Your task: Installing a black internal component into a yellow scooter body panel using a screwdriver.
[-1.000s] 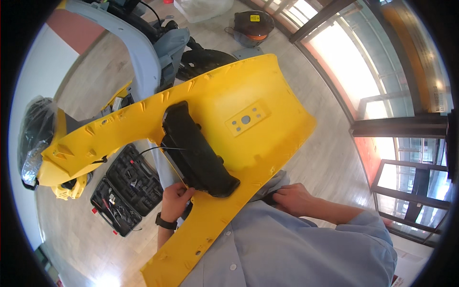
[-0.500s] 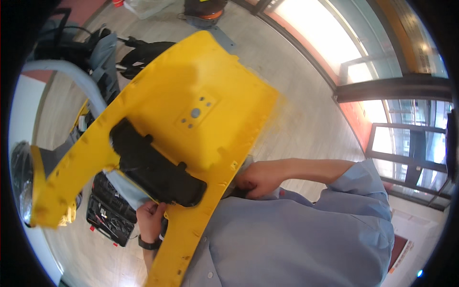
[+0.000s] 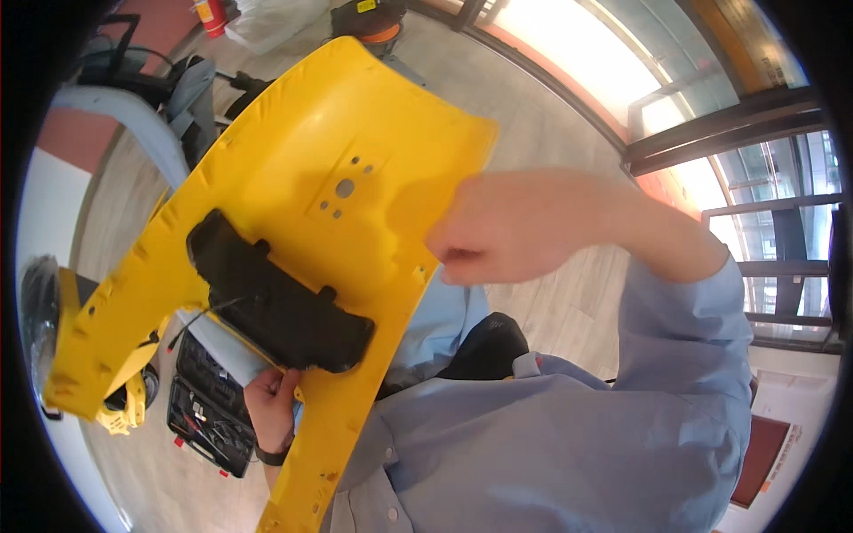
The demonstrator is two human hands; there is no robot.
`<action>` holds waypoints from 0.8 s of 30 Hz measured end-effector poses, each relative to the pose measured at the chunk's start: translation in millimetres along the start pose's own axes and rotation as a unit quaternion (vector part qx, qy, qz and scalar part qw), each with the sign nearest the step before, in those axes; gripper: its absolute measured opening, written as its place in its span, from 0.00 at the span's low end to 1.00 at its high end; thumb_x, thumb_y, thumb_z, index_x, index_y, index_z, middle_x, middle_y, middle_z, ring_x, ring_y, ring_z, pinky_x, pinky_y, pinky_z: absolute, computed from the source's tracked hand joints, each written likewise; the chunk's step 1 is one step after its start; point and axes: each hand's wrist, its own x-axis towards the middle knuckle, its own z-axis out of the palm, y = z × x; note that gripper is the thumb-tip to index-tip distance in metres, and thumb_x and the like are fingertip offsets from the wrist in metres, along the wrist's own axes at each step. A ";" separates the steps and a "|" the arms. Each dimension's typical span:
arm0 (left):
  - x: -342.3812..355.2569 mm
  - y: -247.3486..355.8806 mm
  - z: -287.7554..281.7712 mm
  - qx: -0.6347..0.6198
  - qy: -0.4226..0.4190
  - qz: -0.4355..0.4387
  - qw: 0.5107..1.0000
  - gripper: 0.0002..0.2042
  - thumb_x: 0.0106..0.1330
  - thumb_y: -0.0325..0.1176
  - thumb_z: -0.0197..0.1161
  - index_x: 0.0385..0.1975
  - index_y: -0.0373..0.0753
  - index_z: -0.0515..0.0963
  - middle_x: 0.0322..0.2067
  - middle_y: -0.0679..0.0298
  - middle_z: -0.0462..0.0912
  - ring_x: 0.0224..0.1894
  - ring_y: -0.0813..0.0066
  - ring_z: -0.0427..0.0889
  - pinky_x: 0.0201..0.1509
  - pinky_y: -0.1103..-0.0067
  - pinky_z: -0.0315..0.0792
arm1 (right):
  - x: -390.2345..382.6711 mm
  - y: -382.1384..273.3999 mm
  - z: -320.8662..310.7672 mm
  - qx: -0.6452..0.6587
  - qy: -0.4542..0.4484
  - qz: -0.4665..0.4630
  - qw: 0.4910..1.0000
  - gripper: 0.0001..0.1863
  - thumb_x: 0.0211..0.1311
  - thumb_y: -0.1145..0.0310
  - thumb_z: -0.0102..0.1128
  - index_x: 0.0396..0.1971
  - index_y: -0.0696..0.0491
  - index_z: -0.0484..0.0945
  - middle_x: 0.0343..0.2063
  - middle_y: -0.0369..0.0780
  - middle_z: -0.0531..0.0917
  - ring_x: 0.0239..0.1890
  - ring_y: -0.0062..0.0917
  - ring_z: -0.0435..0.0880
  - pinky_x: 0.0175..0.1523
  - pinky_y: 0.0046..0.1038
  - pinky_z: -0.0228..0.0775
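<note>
Left hand [image 3: 269,404] set low with digits gathered, right hand [image 3: 498,229] raised on a bent arm.
The left hand is held at the lower left of the view, its thumb and fingertips drawn together; the left wrist [image 3: 273,455] is placed just below it, and only a short stretch of the left forearm [image 3: 274,477] is shown. The right hand is carried higher, well apart from the left, its fingers curled inward (how tightly cannot be told, since the outline is blurred). The right forearm [image 3: 662,229] is stretched leftward across the view, and the right elbow [image 3: 727,265] is sharply bent.
</note>
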 end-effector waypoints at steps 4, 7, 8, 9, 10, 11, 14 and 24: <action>0.0 1.0 -4.4 0.042 -0.008 0.031 0.999 0.11 0.64 0.31 0.69 0.26 0.29 0.81 0.16 0.70 0.75 0.21 0.87 0.68 0.24 0.80 0.60 | 25.9 -52.6 -14.3 -0.049 0.047 -0.052 0.996 0.14 0.64 0.60 0.56 0.27 0.57 0.79 0.24 0.47 0.81 0.33 0.45 0.81 0.37 0.43 0.72; 7.6 -7.4 -1.2 0.089 -0.010 0.045 0.995 0.14 0.61 0.37 0.71 0.26 0.29 0.82 0.15 0.64 0.75 0.21 0.83 0.70 0.25 0.77 0.64 | 54.1 -80.3 6.9 -0.028 0.118 -0.091 0.988 0.13 0.62 0.60 0.58 0.27 0.55 0.79 0.26 0.47 0.83 0.35 0.46 0.83 0.38 0.44 0.74; 6.4 -12.0 -2.4 0.078 -0.015 0.038 0.996 0.15 0.60 0.39 0.71 0.26 0.29 0.82 0.15 0.62 0.75 0.20 0.81 0.71 0.25 0.75 0.65 | 68.3 -83.9 21.5 -0.011 0.156 -0.092 0.983 0.12 0.62 0.60 0.60 0.27 0.54 0.78 0.26 0.46 0.83 0.35 0.46 0.83 0.38 0.44 0.75; 7.8 -16.8 -1.9 0.062 -0.025 0.035 0.997 0.16 0.60 0.40 0.72 0.26 0.29 0.83 0.15 0.59 0.76 0.20 0.79 0.73 0.26 0.74 0.66 | 84.0 -84.7 39.0 -0.037 0.178 -0.118 0.976 0.11 0.62 0.61 0.60 0.29 0.54 0.78 0.27 0.46 0.82 0.34 0.46 0.83 0.38 0.45 0.75; 10.0 -20.2 -0.7 0.053 -0.007 0.040 0.998 0.16 0.60 0.40 0.72 0.26 0.29 0.83 0.15 0.59 0.76 0.20 0.79 0.73 0.26 0.74 0.66 | 96.0 -83.5 54.5 -0.064 0.199 -0.139 0.968 0.10 0.62 0.61 0.61 0.31 0.53 0.78 0.27 0.46 0.82 0.33 0.46 0.83 0.38 0.45 0.75; 8.9 -26.9 -1.5 0.041 -0.003 0.055 0.998 0.16 0.60 0.41 0.72 0.26 0.29 0.83 0.15 0.58 0.76 0.19 0.76 0.73 0.26 0.73 0.67 | 110.1 -82.4 67.0 -0.076 0.190 -0.161 0.966 0.10 0.62 0.61 0.61 0.31 0.53 0.78 0.27 0.46 0.82 0.33 0.46 0.83 0.38 0.45 0.75; 6.3 -26.5 2.4 0.020 -0.003 0.086 0.996 0.17 0.60 0.41 0.72 0.27 0.29 0.84 0.15 0.55 0.78 0.19 0.71 0.74 0.26 0.72 0.69 | 107.9 -82.9 87.4 -0.143 0.176 -0.167 0.960 0.09 0.64 0.63 0.60 0.32 0.53 0.77 0.28 0.46 0.82 0.32 0.46 0.83 0.38 0.45 0.76; 2.8 -2.8 1.6 0.040 0.005 0.021 0.999 0.16 0.60 0.40 0.72 0.27 0.29 0.83 0.14 0.59 0.77 0.17 0.76 0.72 0.23 0.74 0.65 | -28.6 -88.3 98.8 -0.173 0.089 -0.128 0.972 0.11 0.52 0.69 0.64 0.36 0.53 0.77 0.20 0.40 0.77 0.27 0.35 0.83 0.32 0.37 0.77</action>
